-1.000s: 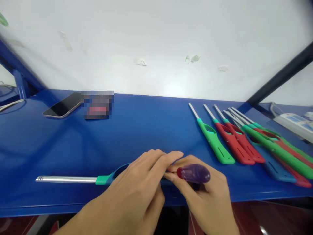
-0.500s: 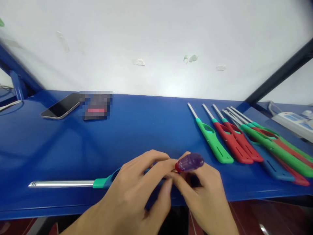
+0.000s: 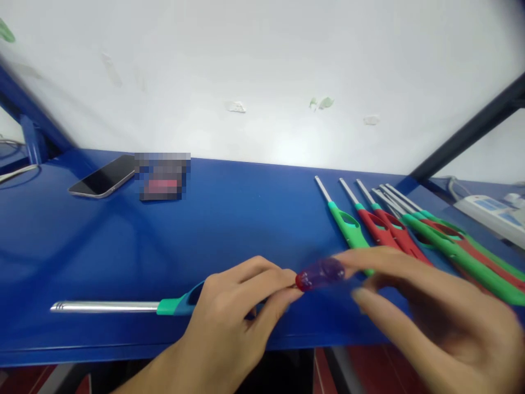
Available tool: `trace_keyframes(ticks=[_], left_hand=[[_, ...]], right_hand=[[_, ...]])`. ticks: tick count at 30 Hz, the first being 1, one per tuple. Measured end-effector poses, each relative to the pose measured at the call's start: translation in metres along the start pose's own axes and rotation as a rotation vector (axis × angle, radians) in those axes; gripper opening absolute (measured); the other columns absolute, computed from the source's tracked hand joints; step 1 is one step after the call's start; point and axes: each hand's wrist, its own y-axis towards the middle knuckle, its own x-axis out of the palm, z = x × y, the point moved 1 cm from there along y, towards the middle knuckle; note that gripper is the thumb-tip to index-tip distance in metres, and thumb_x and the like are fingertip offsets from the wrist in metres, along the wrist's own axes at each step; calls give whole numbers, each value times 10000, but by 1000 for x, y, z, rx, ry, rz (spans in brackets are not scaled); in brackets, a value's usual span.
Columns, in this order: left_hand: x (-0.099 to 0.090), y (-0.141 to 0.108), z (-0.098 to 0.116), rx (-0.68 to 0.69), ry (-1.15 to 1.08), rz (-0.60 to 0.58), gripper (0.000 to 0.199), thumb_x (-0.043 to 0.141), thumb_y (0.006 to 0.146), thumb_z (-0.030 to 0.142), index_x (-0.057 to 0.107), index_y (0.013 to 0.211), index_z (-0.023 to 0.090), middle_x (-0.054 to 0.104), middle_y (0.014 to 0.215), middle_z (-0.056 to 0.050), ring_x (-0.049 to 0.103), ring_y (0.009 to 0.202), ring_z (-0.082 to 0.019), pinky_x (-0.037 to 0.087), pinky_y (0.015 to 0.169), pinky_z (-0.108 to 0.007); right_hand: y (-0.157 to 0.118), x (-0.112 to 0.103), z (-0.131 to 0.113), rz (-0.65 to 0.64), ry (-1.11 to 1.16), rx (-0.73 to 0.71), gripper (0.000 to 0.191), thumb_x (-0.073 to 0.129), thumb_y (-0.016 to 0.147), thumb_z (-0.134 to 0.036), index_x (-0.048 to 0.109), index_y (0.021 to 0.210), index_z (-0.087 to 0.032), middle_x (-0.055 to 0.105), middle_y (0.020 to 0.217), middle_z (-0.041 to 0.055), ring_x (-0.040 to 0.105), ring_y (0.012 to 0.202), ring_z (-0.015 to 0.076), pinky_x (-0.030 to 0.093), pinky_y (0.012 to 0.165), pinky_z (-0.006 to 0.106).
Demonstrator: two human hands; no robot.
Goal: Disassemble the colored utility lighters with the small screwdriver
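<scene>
Near the table's front edge, my left hand [image 3: 240, 306] is closed on a blue lighter [image 3: 192, 299], whose silver tube points left and whose handle is mostly hidden under my fingers. A screwdriver with a purple and red handle [image 3: 322, 274] stands out from the thumb and fingertips of the same hand; its thin shaft is mostly hidden. My right hand [image 3: 426, 312], slightly blurred, is open at the right, with a fingertip at the end of the purple handle and the thumb apart from it.
Several green and red lighters [image 3: 455, 249] lie at the right, partly behind my right hand. A phone [image 3: 107, 176] and a blurred dark item [image 3: 164, 183] lie at the back left. A white power strip [image 3: 492, 216] is at the far right.
My right hand has moved right, away from my left fingers, and has opened, with a fingertip at the screwdriver's end. My left thumb has moved up to the screwdriver's shaft.
</scene>
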Motion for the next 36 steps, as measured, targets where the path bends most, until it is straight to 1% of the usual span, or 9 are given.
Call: trace_keyframes(ticks=[3, 5, 10, 13, 19, 23, 25, 31, 36], left_hand=[[-2, 0, 1, -2, -7, -4, 150, 722, 965, 51, 785, 973, 187, 789, 931, 5, 757, 773, -94, 598, 782, -137], [-4, 2, 2, 18, 2, 3, 166, 705, 966, 51, 788, 949, 194, 788, 915, 7, 749, 740, -91, 601, 748, -139], [-5, 6, 2, 33, 8, 6, 218, 666, 972, 67, 782, 874, 224, 779, 867, 16, 735, 701, -108, 611, 691, -178], [-3, 3, 0, -1, 40, -16, 231, 646, 989, 89, 775, 852, 224, 764, 839, 14, 728, 685, -119, 607, 667, -201], [0, -1, -2, -48, 7, -59, 210, 635, 1004, 90, 790, 972, 228, 811, 1024, 4, 783, 861, -139, 632, 839, -230], [0, -2, -5, -65, -4, -75, 226, 606, 1029, 97, 786, 1055, 232, 815, 1031, 2, 786, 900, -146, 628, 836, -230], [0, -3, -6, -71, -15, -80, 232, 593, 1034, 85, 774, 1034, 231, 810, 1009, 11, 781, 879, -138, 622, 824, -227], [-1, -1, -4, -77, -6, -94, 281, 555, 1033, 56, 769, 955, 220, 813, 1003, 10, 765, 835, -125, 613, 787, -217], [-1, -1, -3, -44, 27, -83, 304, 545, 1029, 56, 775, 996, 252, 808, 953, 39, 762, 815, -120, 608, 792, -210]], right_hand=[[10, -6, -18, -38, -14, -183, 434, 689, 1009, -420, 670, 1443, -426, 776, 1359, -24, 801, 1096, 271, 691, 851, 303], [22, -3, -29, -137, -31, -239, 478, 673, 1035, -347, 609, 1486, -491, 764, 1373, -92, 797, 1133, 217, 675, 896, 240], [41, 2, -39, -192, 22, -223, 324, 694, 1028, -335, 734, 1315, -480, 840, 1147, -91, 838, 930, 191, 694, 778, 216], [36, 2, -37, -112, 65, -202, 291, 622, 1046, -277, 809, 1218, -417, 853, 1064, -22, 841, 940, 224, 707, 740, 243], [34, 2, -36, -212, 133, -204, 219, 680, 1030, -298, 812, 1161, -413, 851, 1035, -31, 836, 888, 202, 691, 772, 232], [42, 11, -41, -1, 65, -148, 29, 791, 967, -397, 769, 979, -383, 806, 881, -59, 750, 684, 146, 631, 628, 205], [44, 16, -41, 81, 28, -127, 105, 834, 928, -418, 750, 922, -355, 765, 804, -60, 707, 630, 135, 608, 592, 213], [33, 19, -44, 7, 104, -163, 227, 647, 1055, -410, 803, 1215, -451, 835, 1124, -21, 818, 1032, 245, 701, 833, 323], [35, 16, -48, 111, 116, -122, 219, 668, 1029, -398, 870, 946, -379, 835, 842, -9, 837, 784, 223, 710, 657, 273]])
